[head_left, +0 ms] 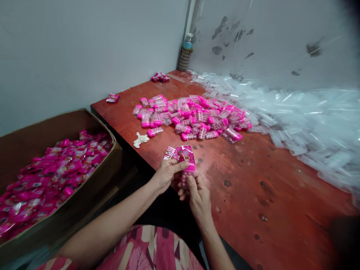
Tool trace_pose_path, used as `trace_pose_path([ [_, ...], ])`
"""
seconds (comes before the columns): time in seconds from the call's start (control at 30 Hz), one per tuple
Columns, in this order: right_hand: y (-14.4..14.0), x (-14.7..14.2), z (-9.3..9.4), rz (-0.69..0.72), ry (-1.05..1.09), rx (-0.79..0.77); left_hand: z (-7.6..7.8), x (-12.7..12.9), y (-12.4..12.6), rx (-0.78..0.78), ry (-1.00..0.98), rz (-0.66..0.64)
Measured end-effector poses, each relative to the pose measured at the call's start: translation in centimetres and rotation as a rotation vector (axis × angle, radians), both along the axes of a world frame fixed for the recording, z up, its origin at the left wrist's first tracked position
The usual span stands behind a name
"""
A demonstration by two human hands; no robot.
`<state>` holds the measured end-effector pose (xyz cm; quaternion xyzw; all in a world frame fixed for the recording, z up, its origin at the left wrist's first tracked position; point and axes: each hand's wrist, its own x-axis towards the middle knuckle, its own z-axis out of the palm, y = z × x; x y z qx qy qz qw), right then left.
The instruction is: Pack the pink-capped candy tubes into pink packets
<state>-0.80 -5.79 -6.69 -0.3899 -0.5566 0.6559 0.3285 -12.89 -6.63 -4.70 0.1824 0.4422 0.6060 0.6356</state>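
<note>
Both hands meet at the near edge of the table [281, 210], just in front of the person's body. Left hand [166, 173] pinches a printed pink sleeve [182, 154] by its side, thumb across the front. Right hand [199, 197] comes from below, fingers closed on a small pink tube [186, 176] whose lower end sits in the grip. The tube's long axis runs roughly upright in view, pointing away from the body, in line with the sleeve above it; the two touch or overlap, exact seating hidden by the fingers. Both grips clenched, one thing each.

Pile of filled pink-capped tubes [194, 118] lies farther out on the table, well apart, straight ahead. Heap of clear empty tubes [309, 120] spreads along the right side and back wall. Open cardboard box [112, 150] of wrapped pink packs [53, 176] stands off the left edge, nearer the left hand. Bare red surface between hands and pile gives open room.
</note>
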Motion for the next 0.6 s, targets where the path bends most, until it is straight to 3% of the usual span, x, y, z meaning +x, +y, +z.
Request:
trace_pose_path([
  [0.07,-0.04,0.06,0.10,-0.024,-0.035,0.029,0.01,-0.24,0.03,0.005,0.061,-0.005],
  [0.2,-0.16,0.07,0.30,-0.152,-0.239,0.267,0.16,-0.57,0.05,0.058,0.163,0.069],
  [0.27,-0.18,-0.04,0.29,-0.098,-0.170,0.194,0.34,-0.60,-0.03,0.032,0.128,0.030],
  [0.37,-0.24,-0.27,0.17,0.031,0.087,-0.086,0.61,-0.56,-0.25,-0.012,0.063,-0.052],
  [0.43,-0.30,-0.30,0.20,0.023,0.159,-0.161,0.70,-0.53,-0.36,-0.015,0.078,-0.078],
  [0.6,-0.18,0.04,0.86,-0.110,-0.097,0.095,0.60,-0.33,-0.56,0.003,0.181,-0.014],
])
